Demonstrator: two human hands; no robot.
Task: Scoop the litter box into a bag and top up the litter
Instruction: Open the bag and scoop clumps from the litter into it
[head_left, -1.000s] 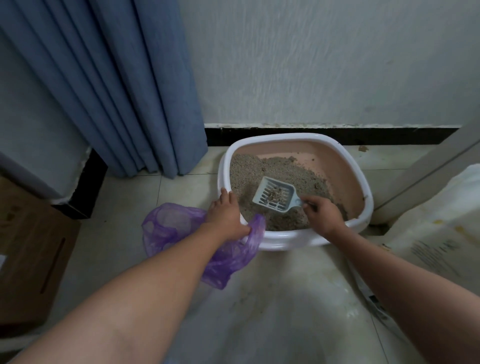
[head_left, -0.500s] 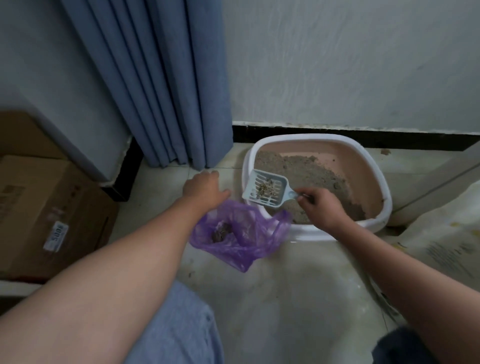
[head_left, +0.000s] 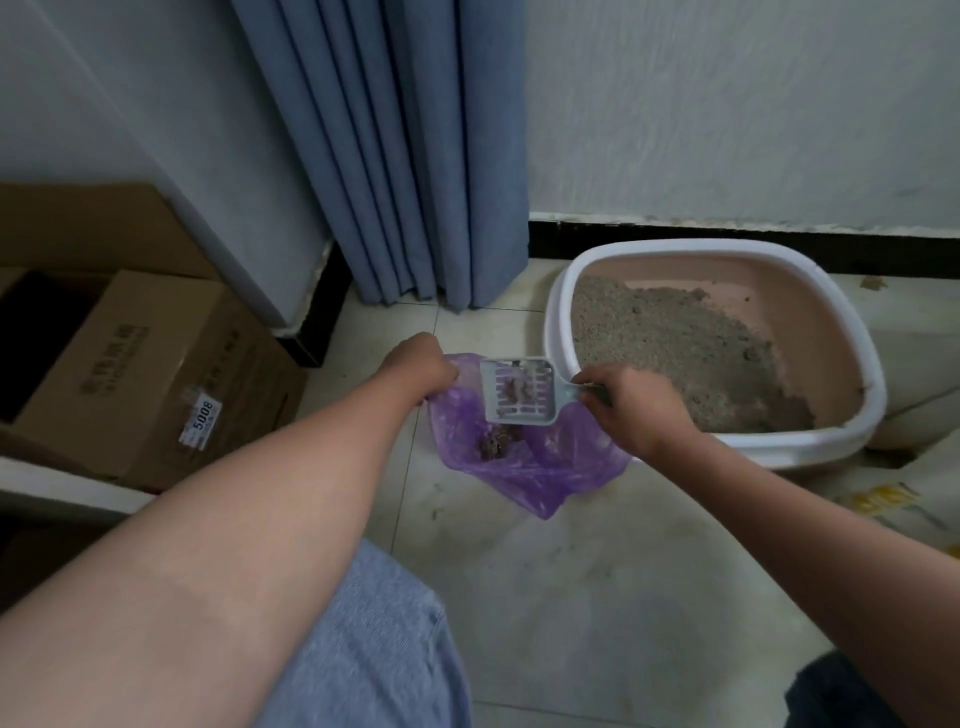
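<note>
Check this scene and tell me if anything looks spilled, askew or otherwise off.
Nothing is spilled. The scoop, held by the right hand, sits over the purple bag that the left hand holds open. One oddity: the litter in the litter box is piled to the left, leaving bare pink floor at the right and back.

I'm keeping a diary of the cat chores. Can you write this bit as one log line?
step: emptying scoop | left hand: holds purple plastic bag open | right hand: grips slotted grey plastic scoop over bag

cardboard box (head_left: 156, 374), white sticker (head_left: 200, 422) w/ "5008", other print unreadable
</note>
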